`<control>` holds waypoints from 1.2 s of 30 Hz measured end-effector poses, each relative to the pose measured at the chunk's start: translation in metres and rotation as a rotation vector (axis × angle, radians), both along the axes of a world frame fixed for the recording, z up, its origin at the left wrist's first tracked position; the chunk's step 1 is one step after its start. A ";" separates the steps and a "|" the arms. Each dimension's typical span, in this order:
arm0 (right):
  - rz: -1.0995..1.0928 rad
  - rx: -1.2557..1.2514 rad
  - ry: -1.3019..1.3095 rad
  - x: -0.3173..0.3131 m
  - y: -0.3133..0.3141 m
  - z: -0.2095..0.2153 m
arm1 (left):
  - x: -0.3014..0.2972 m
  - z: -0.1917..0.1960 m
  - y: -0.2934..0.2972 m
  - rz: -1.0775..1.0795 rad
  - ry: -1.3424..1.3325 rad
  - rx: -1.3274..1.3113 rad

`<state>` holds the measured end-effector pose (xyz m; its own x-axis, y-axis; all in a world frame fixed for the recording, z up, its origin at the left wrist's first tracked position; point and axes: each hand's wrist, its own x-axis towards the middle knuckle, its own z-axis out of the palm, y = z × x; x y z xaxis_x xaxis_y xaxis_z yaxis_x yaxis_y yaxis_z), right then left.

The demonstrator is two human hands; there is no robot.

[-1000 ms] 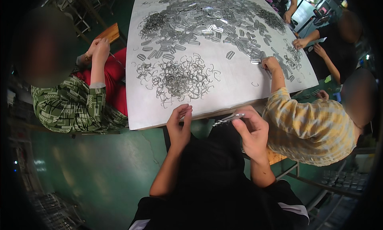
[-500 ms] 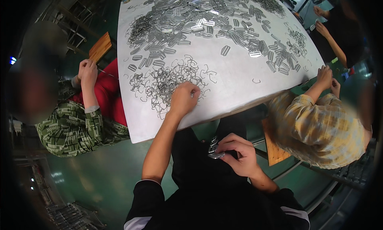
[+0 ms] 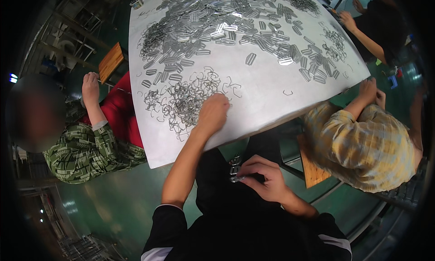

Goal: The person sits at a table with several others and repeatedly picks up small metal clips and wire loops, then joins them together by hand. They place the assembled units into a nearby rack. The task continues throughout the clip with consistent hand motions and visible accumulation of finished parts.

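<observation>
At the right edge of a pile of bent wire pieces (image 3: 186, 100), my left hand (image 3: 214, 114) rests with its fingers curled down toward the white tabletop. Its fingertips are mostly hidden, so anything pinched there cannot be made out. Over my lap, my right hand (image 3: 265, 177) pinches a small flat metal buckle (image 3: 235, 178) between thumb and fingers. More shiny metal (image 3: 234, 163) shows just above that buckle, too small to make out clearly.
Slotted metal buckles (image 3: 217, 25) lie heaped across the white table (image 3: 263, 98). One loose wire piece (image 3: 287, 92) lies right of my left hand. Co-workers sit at the left in a green patterned sleeve (image 3: 81, 148) and at the right in a plaid shirt (image 3: 358, 143).
My left hand has shifted slightly right, its fingers turned further down. My right hand has moved a little left with the buckle. The left co-worker's hand has moved away from the table.
</observation>
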<state>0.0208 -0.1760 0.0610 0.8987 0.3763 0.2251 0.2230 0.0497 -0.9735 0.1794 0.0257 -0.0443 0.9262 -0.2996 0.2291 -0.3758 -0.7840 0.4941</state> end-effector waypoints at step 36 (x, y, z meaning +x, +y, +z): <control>-0.420 -0.212 -0.063 0.057 0.016 -0.026 | -0.190 0.114 -0.018 0.055 0.023 -1.150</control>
